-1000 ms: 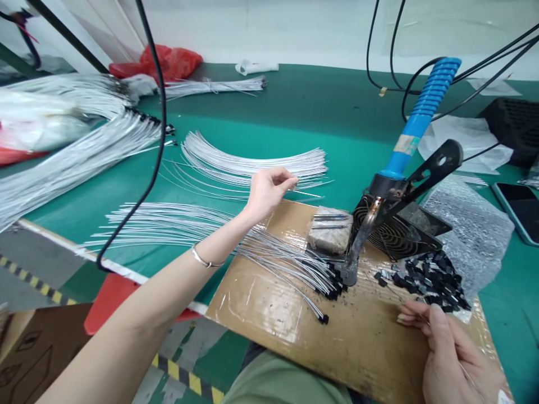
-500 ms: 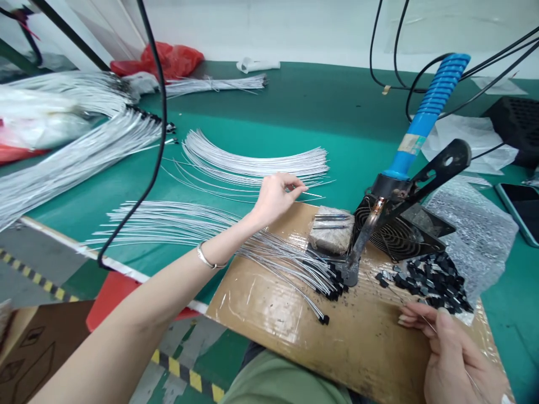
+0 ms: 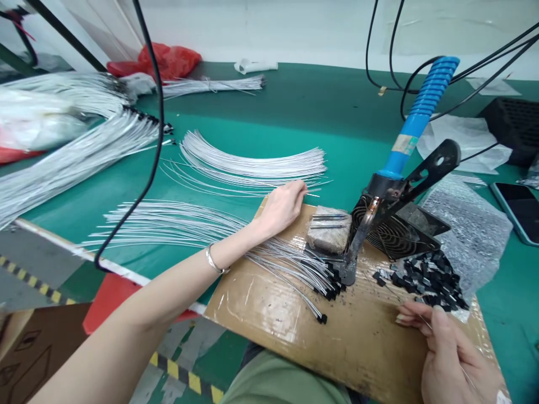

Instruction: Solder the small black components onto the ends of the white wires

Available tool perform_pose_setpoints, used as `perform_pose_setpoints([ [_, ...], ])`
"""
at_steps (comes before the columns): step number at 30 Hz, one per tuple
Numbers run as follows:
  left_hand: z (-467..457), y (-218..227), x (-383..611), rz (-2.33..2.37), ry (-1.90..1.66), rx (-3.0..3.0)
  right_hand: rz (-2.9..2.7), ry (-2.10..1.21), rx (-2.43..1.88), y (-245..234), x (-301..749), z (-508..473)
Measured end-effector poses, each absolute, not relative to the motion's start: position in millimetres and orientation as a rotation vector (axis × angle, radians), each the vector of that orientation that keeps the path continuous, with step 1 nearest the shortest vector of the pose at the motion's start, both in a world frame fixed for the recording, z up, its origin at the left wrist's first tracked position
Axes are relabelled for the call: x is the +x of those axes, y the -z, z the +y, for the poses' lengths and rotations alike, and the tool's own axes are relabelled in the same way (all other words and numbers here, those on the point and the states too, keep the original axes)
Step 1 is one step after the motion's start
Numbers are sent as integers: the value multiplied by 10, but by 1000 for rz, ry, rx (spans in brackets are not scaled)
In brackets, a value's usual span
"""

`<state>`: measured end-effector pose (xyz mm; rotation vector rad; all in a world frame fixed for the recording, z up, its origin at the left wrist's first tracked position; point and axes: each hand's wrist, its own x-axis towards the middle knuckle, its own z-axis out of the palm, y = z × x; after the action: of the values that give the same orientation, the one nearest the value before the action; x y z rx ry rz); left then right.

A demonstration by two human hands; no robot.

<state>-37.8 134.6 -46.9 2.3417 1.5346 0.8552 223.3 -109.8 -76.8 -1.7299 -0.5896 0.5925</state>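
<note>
Fingers [image 3: 302, 189] of left hand [image 3: 283, 207] pinched, thin wire [image 3: 313, 194]

Cool, even light, seemingly from overhead, fills the workspace, bleaching the white wires [image 3: 256, 164] just beyond the left hand [image 3: 286, 206] toward one pale mass. Farther back, a soft-edged shadow bands the rear of the green tabletop [image 3: 353, 157]. Glare streaks the shiny brown board [image 3: 357, 342] between the hands, while bubble wrap [image 3: 480, 230] glints beyond the right hand [image 3: 457, 350], beside which the board darkens. Wide-angle distortion stretches the left forearm [image 3: 164, 292]; the thin wire [image 3: 425, 322] in the right hand is barely resolved.
</note>
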Motion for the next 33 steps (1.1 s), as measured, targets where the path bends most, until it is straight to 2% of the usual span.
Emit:
perform_pose_setpoints([
  [5,1132,-142,-615,1592,-900,2242,-617,-588,-1552,756,2250,-1054],
  [9,778,-497,-790,1208,-474,2071,-627,-571,-1499,764,2289,-1034],
  [11,593,-463,-767,1022,-302,1748,-642,-571,-1500,713,2230,-1045],
  [14,358,-264,-630,1012,-323,1513,-777,-638,-1551,552,2027,-1066],
  [18,166,-107,-484,1060,-258,1447,-1029,-868,-1595,338,1729,-1025],
  [23,87,-135,-460,1063,-215,1462,-1228,-1135,-1440,296,1583,-875],
  [33,8,-130,-436,1026,-157,1529,-1362,-1094,-1319,369,1628,-871],
])
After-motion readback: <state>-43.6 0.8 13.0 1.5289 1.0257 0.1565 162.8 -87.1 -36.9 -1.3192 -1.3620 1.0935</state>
